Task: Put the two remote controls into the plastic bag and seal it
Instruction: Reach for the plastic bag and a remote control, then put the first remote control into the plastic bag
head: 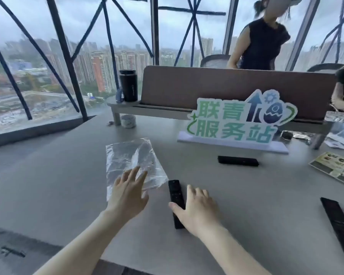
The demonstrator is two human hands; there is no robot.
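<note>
Plastic bag [133, 163], clear and crinkled, lies flat on the grey counter [246, 195] with nothing visible inside it, and the left hand [127, 192] hovers over its near edge with fingers spread wide. Just right of the bag a black remote control [175, 190] lies lengthwise, its near end covered by the right hand [199, 210], fingers loosely spread and not closed around it. A second remote control [238, 160] lies crosswise farther back, near a green-lettered sign [236, 120], well apart from the bag.
</note>
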